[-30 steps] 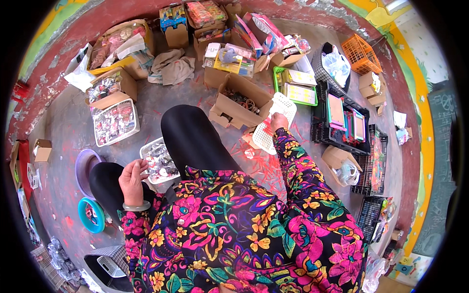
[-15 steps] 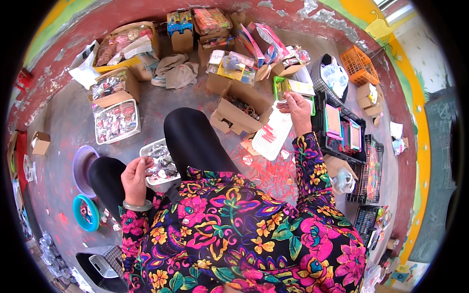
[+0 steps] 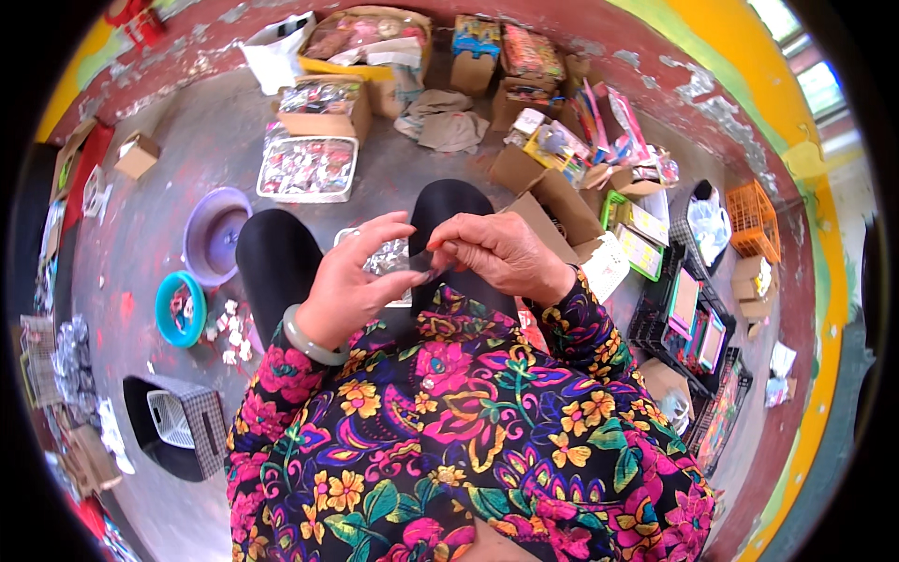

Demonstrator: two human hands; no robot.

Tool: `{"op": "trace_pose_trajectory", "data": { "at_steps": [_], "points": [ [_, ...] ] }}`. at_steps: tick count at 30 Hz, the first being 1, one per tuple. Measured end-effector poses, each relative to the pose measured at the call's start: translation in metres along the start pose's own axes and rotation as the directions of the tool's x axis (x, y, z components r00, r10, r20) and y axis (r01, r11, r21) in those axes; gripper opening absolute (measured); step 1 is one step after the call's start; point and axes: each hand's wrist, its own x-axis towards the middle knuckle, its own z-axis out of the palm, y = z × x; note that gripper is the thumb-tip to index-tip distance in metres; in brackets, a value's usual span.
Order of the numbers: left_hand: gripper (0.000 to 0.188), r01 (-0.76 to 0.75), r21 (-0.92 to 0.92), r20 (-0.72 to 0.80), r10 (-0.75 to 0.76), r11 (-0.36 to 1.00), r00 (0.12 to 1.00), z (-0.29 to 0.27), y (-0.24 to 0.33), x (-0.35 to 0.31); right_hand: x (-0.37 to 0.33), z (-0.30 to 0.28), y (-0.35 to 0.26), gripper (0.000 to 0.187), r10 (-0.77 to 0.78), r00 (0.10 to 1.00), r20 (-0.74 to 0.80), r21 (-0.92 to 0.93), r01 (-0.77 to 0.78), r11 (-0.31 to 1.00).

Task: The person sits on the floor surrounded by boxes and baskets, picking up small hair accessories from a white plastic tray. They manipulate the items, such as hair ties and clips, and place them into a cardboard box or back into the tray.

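Note:
Both hands meet in front of my knees. My left hand (image 3: 354, 279), with a pale bangle (image 3: 314, 339) at its wrist, has thumb and fingers spread apart in a C shape. Its thumb tip comes close to a small dark, blurred thing (image 3: 436, 272) below my right fingertips. My right hand (image 3: 501, 251) is closed in a pinch; a speck of red shows at the fingertips, but what it grips is too small to name. Partly hidden behind my hands is a white basket (image 3: 343, 236) of small shiny wrapped pieces. Beyond the right hand lies a white perforated basket (image 3: 604, 267).
Left of my knees stand a purple basin (image 3: 217, 234) and a turquoise basin (image 3: 180, 309). Ahead are a white tray of packets (image 3: 307, 169), crumpled cloth (image 3: 442, 122) and cardboard boxes (image 3: 552, 225). Black crates (image 3: 670, 328) and an orange crate (image 3: 752, 222) line the right.
My right hand has come from above the white perforated basket to the middle. My left hand has risen toward it, its fingers spreading from a pinch. The view has swung left.

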Motion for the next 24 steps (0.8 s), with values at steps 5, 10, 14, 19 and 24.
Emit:
{"op": "trace_pose_trajectory", "data": {
  "at_steps": [5,10,14,19,24],
  "points": [
    [0.015,0.278,-0.394,0.093,-0.263,0.876,0.96,0.004,-0.016,-0.009,0.01,0.026,0.008,0.014,0.028,0.999,-0.042,0.066,-0.026,0.997],
    [0.017,0.311,-0.5,0.098,-0.305,0.808,0.947,0.006,-0.038,-0.014,0.008,0.028,0.016,0.016,0.199,0.98,-0.026,0.164,-0.192,0.968],
    [0.018,0.36,-0.539,0.14,-0.34,0.762,0.93,0.006,-0.044,-0.015,0.007,0.026,0.012,0.017,0.29,0.956,-0.043,0.306,-0.264,0.915],
    [0.02,0.374,-0.562,0.165,-0.343,0.738,0.925,0.007,-0.051,-0.016,0.008,0.03,0.014,0.015,0.339,0.94,-0.02,0.237,-0.325,0.915],
    [0.019,0.409,-0.492,0.181,-0.369,0.769,0.912,0.007,-0.047,-0.015,0.008,0.033,0.023,0.013,0.353,0.936,-0.005,0.05,-0.352,0.935]
  ]
}}
